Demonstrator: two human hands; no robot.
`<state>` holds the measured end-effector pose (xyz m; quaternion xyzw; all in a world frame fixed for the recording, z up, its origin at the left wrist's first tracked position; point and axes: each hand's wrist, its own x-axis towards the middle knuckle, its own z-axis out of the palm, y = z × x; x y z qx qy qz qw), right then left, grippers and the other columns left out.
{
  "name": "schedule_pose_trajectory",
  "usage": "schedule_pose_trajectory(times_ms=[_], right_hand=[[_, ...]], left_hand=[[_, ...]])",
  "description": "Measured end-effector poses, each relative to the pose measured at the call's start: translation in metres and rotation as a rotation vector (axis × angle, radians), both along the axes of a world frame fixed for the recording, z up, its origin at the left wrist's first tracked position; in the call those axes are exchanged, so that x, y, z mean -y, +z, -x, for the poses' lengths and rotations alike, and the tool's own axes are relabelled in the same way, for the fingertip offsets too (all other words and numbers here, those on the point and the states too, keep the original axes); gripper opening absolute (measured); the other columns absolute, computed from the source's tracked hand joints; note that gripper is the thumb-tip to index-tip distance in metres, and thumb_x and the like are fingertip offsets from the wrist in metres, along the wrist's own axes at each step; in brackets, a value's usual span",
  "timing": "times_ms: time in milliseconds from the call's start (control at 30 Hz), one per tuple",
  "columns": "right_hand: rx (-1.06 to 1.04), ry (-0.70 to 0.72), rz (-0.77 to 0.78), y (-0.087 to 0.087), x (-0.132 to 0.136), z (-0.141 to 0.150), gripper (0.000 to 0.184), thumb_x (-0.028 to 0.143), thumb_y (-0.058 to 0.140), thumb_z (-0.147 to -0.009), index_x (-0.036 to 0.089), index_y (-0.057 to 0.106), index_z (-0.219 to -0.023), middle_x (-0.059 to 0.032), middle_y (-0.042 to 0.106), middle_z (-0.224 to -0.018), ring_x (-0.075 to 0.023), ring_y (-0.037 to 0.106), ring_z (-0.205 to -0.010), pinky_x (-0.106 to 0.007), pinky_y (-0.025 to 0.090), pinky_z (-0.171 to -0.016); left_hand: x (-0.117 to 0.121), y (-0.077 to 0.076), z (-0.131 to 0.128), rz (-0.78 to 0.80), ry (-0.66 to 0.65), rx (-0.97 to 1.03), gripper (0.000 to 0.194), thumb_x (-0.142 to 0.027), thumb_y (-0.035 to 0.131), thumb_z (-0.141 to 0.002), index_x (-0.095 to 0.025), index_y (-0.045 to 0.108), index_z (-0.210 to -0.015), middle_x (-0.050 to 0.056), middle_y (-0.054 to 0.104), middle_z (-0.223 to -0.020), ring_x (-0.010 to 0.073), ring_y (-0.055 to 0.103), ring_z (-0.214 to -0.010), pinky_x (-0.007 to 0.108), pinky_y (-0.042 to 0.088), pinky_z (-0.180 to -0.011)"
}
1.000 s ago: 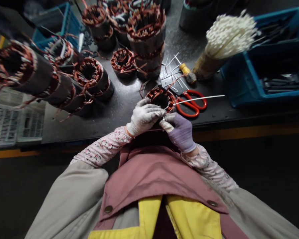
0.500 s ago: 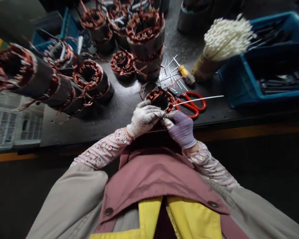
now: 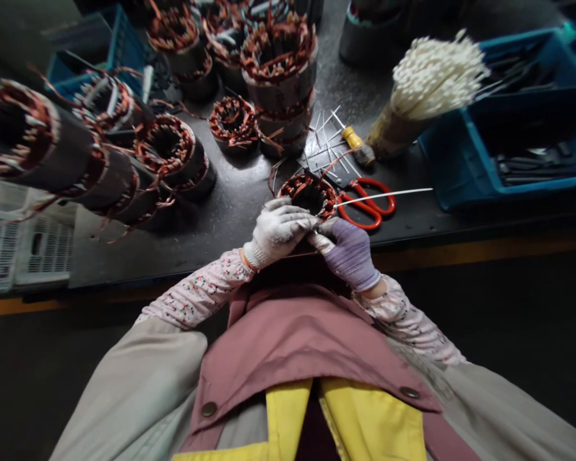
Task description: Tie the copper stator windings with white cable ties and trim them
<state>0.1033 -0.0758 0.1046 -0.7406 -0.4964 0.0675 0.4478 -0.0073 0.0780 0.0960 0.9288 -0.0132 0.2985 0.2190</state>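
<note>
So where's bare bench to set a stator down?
Bare dark bench lies between the lying wound stators and the white-gloved left hand. A narrower strip runs between the red scissors and the blue crate. Crowded: the stacked stators behind.

the white-gloved left hand (image 3: pixel 278 232) and purple-gloved right hand (image 3: pixel 350 253) cover the near side of the copper-wound stator (image 3: pixel 308 195), and whatever their fingertips pinch is too small to tell. the top stator (image 3: pixel 171 32) is cut off by the picture's upper edge, the leftmost stator (image 3: pixel 29 134) by its left edge. the dark tools (image 3: pixel 532 163) in the blue crate (image 3: pixel 448 160) are too shadowed to name.
</note>
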Motion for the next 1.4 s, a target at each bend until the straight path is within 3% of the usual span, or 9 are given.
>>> schedule_pose_trajectory(times_ms=[333, 567, 733, 833, 900, 1000, 1067, 1167, 1400], right_hand=[[-0.051, -0.012, 0.076, 0.001, 0.001, 0.002, 0.021, 0.033, 0.064, -0.084, 0.018, 0.065, -0.07, -0.0021, 0.066, -0.066, -0.0141, 0.058, -0.06, -0.026, 0.045, -0.061], [0.526, -0.03, 0.174, 0.006, -0.006, -0.004, 0.032, 0.038, 0.05, -0.095, 0.014, 0.069, -0.086, -0.0086, 0.066, -0.075, -0.0156, 0.054, -0.064, -0.029, 0.028, -0.057], [0.796, 0.188, 0.017, 0.024, 0.015, 0.009, 0.031, 0.028, 0.045, -0.094, 0.017, 0.057, -0.068, -0.0031, 0.054, -0.057, -0.0124, 0.038, -0.049, -0.031, 0.014, -0.053], [0.636, 0.469, -0.174, 0.034, 0.044, 0.022, 0.028, 0.023, 0.045, -0.093, 0.02, 0.052, -0.066, 0.0011, 0.05, -0.052, -0.0113, 0.04, -0.047, -0.029, 0.019, -0.048], [0.383, 0.365, -0.21, 0.034, 0.055, 0.022, 0.024, 0.024, 0.045, -0.094, 0.02, 0.056, -0.073, 0.0, 0.059, -0.06, -0.011, 0.05, -0.051, -0.025, 0.031, -0.048], [-0.026, -0.064, -0.103, 0.024, 0.053, 0.016, 0.021, 0.029, 0.048, -0.095, 0.02, 0.066, -0.089, -0.0036, 0.069, -0.073, -0.0123, 0.06, -0.056, -0.025, 0.047, -0.053], [-0.204, -0.132, 0.032, 0.013, 0.044, 0.015, 0.022, 0.034, 0.054, -0.093, 0.018, 0.069, -0.093, -0.0035, 0.071, -0.072, -0.0137, 0.063, -0.054, -0.026, 0.051, -0.054], [-0.153, -0.105, 0.088, -0.002, 0.03, 0.02, 0.026, 0.039, 0.064, -0.086, 0.017, 0.071, -0.098, -0.0055, 0.075, -0.079, -0.0177, 0.07, -0.064, -0.028, 0.057, -0.06], [0.08, -0.17, -0.21, -0.023, 0.003, 0.016, 0.018, 0.032, 0.063, -0.089, 0.019, 0.074, -0.094, -0.0069, 0.076, -0.087, -0.0183, 0.072, -0.079, -0.029, 0.059, -0.077]], left_hand=[[0.0, 0.0, -0.001, -0.059, -0.017, 0.118, 0.021, -0.026, 0.049, -0.097, -0.023, 0.07, -0.094, 0.0, 0.078, -0.096, 0.0124, 0.073, -0.094, 0.035, 0.047, -0.098], [-0.002, -0.001, 0.001, -0.031, -0.009, 0.004, 0.029, -0.032, 0.044, -0.098, -0.022, 0.071, -0.097, 0.004, 0.078, -0.097, 0.0136, 0.072, -0.094, 0.037, 0.047, -0.1], [-0.003, -0.002, 0.001, 0.053, 0.02, -0.06, 0.027, -0.037, 0.049, -0.097, -0.022, 0.072, -0.099, 0.004, 0.078, -0.097, 0.0138, 0.072, -0.094, 0.035, 0.046, -0.102], [-0.005, 0.001, -0.001, 0.097, 0.029, -0.095, 0.023, -0.037, 0.056, -0.096, -0.024, 0.073, -0.103, 0.002, 0.078, -0.1, 0.0134, 0.072, -0.095, 0.033, 0.045, -0.1], [-0.007, 0.003, -0.003, 0.093, 0.022, -0.108, 0.023, -0.037, 0.055, -0.096, -0.024, 0.073, -0.102, 0.002, 0.078, -0.1, 0.0129, 0.072, -0.095, 0.032, 0.045, -0.099], [-0.01, 0.003, -0.004, 0.039, 0.015, -0.105, 0.026, -0.039, 0.051, -0.098, -0.026, 0.074, -0.098, 0.001, 0.078, -0.099, 0.0122, 0.072, -0.094, 0.032, 0.045, -0.098], [-0.01, 0.002, -0.004, -0.006, 0.012, -0.084, 0.027, -0.038, 0.049, -0.099, -0.027, 0.073, -0.099, 0.001, 0.078, -0.1, 0.0123, 0.072, -0.095, 0.033, 0.045, -0.098], [-0.01, 0.0, -0.004, -0.041, -0.001, -0.059, 0.026, -0.035, 0.048, -0.099, -0.027, 0.073, -0.101, 0.002, 0.078, -0.101, 0.0127, 0.072, -0.097, 0.034, 0.045, -0.098], [-0.01, 0.002, -0.006, -0.046, 0.023, -0.012, 0.024, -0.034, 0.051, -0.098, -0.023, 0.072, -0.099, 0.003, 0.078, -0.093, 0.0123, 0.073, -0.091, 0.031, 0.047, -0.093]])
